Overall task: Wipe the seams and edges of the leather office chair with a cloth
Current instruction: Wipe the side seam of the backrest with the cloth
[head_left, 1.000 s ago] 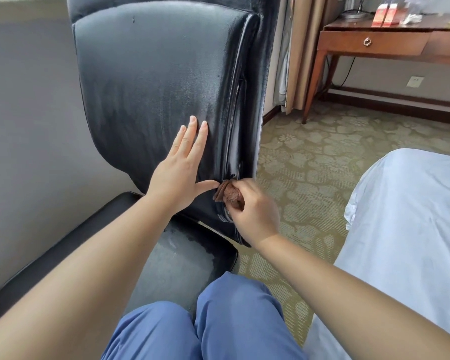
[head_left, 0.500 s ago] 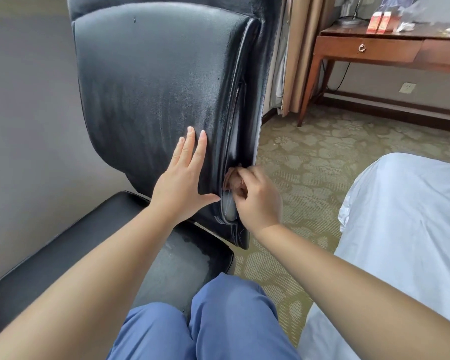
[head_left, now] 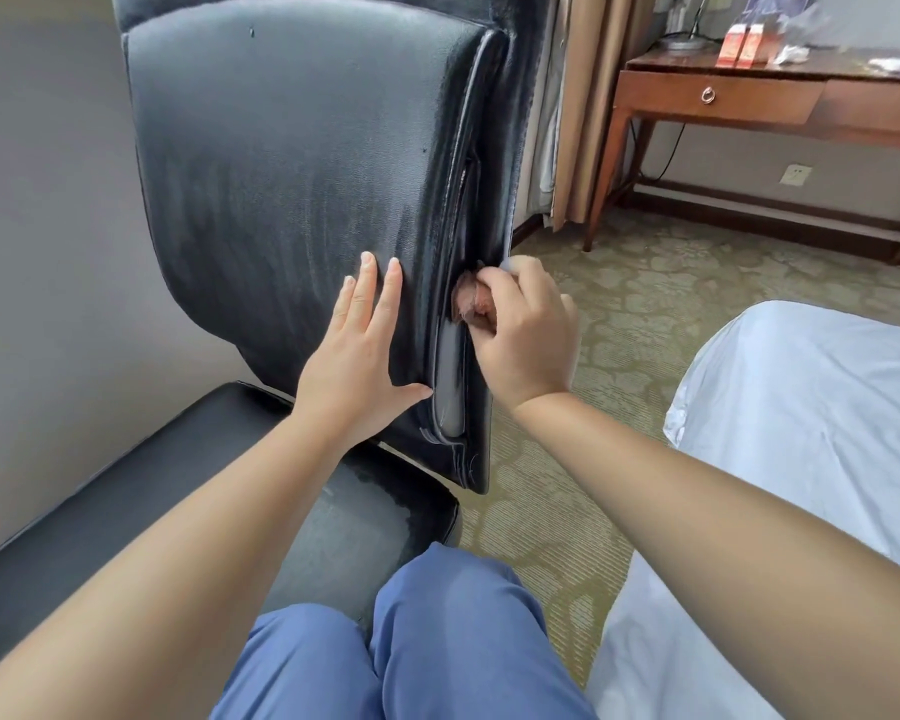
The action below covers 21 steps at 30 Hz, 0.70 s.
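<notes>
I see a black leather office chair (head_left: 292,189) filling the upper left of my view, its tall backrest facing me and its seat (head_left: 100,491) running down to the lower left. My left hand (head_left: 357,356) lies flat against the lower part of the backrest, fingers together and straight, thumb spread toward the right edge; it grips nothing. My right hand (head_left: 523,335) is curled around a small bunched brown cloth (head_left: 471,304), pinching it between thumb and fingers. The cloth is pressed into the vertical seam (head_left: 461,210) that runs down the backrest's right edge, where a raised padded strip meets the main panel, about two thirds of the way down. Both forearms are bare. My knees in blue trousers (head_left: 411,646) show at the bottom centre.

To the right of the chair is patterned green carpet (head_left: 635,314). A white bedsheet (head_left: 801,433) covers the lower right corner. Beyond, at upper right, stands a wooden desk (head_left: 749,96) with one drawer, and beige curtains (head_left: 588,106) hang just behind the chair's right edge.
</notes>
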Each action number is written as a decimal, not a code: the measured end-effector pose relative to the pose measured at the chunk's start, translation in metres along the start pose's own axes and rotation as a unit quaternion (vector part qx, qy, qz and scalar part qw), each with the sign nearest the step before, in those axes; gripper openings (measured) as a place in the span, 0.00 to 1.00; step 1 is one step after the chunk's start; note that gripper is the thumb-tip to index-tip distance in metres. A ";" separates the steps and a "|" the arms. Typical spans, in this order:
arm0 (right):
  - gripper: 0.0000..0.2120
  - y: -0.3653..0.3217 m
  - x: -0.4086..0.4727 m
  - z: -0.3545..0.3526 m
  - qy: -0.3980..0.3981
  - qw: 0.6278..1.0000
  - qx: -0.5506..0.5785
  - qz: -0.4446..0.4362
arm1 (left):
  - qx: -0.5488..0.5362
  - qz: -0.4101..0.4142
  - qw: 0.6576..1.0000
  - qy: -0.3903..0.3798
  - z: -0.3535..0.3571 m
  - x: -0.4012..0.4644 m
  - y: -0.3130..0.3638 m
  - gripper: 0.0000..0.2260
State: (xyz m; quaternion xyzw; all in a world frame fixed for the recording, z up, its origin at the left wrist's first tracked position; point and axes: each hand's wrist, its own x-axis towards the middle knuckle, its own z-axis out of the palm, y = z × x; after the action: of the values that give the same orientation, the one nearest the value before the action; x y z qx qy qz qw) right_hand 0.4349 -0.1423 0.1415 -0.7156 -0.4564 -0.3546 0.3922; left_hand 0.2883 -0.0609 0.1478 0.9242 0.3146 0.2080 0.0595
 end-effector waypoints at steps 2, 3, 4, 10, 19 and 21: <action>0.15 0.002 0.006 0.000 0.014 0.998 -0.045 -0.031 | -0.007 -0.008 1.000 0.000 0.002 -0.002 0.002 0.54; 0.15 0.004 0.003 0.002 0.014 0.997 -0.065 -0.041 | -0.013 -0.012 1.000 -0.001 0.003 -0.003 0.003 0.54; 0.16 0.005 -0.003 0.004 0.012 0.996 -0.079 -0.047 | -0.020 -0.015 1.000 -0.001 0.005 -0.003 0.003 0.53; 0.20 0.011 -0.046 0.022 -0.048 0.993 -0.098 -0.047 | -0.038 -0.022 0.999 0.017 0.011 -0.005 0.002 0.52; 0.17 0.014 -0.063 0.028 -0.128 0.986 -0.101 -0.035 | -0.041 -0.029 0.998 0.025 0.015 -0.002 -0.001 0.53; 0.14 0.016 -0.059 0.024 -0.130 0.987 -0.082 -0.037 | -0.035 -0.029 0.999 0.029 0.014 -0.003 0.000 0.53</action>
State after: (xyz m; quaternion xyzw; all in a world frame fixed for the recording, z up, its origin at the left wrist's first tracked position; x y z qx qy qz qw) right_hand 0.4339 -0.1479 0.0766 -0.7678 -0.4992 -0.3091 0.2563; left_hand 0.2916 -0.0622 0.1343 0.9056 0.3355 0.2436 0.0889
